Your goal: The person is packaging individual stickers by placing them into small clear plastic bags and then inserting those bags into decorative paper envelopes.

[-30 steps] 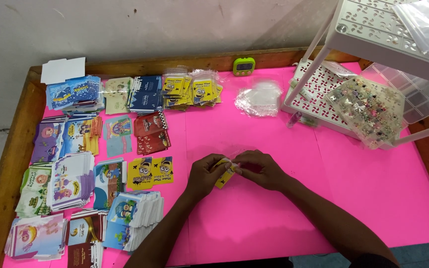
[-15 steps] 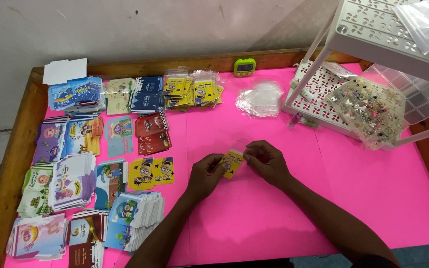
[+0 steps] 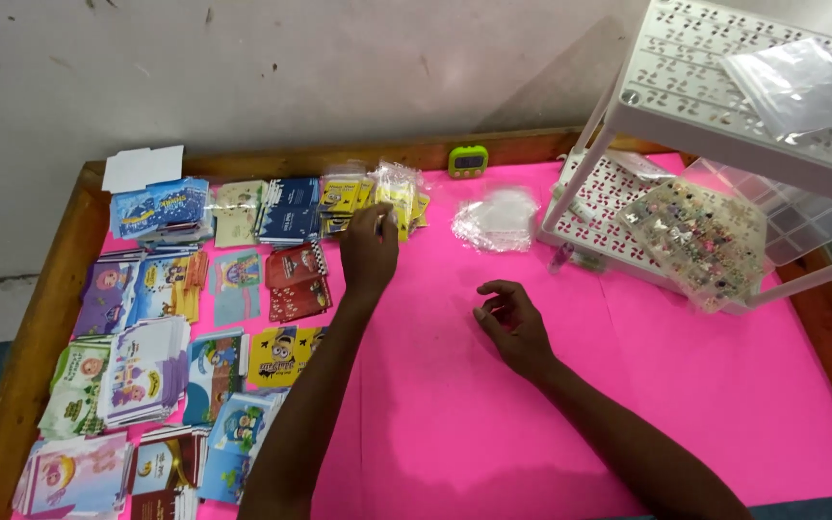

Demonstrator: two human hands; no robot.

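Note:
My left hand reaches to the back of the pink table top and touches a pile of small yellow packets in clear bags; whether its fingers pinch one is hidden. My right hand rests on the pink surface near the middle, fingers loosely curled and apart, holding nothing. Rows of small colourful card packets fill the left side of the table.
A heap of clear plastic bags lies behind my right hand. A small green timer sits at the back edge. A white perforated rack stands at the right with a sheet of small ornaments leaning on it.
My left hand has carried the small yellow packet from the table's middle to the yellow pile at the back. My right hand let go and stayed near the middle.

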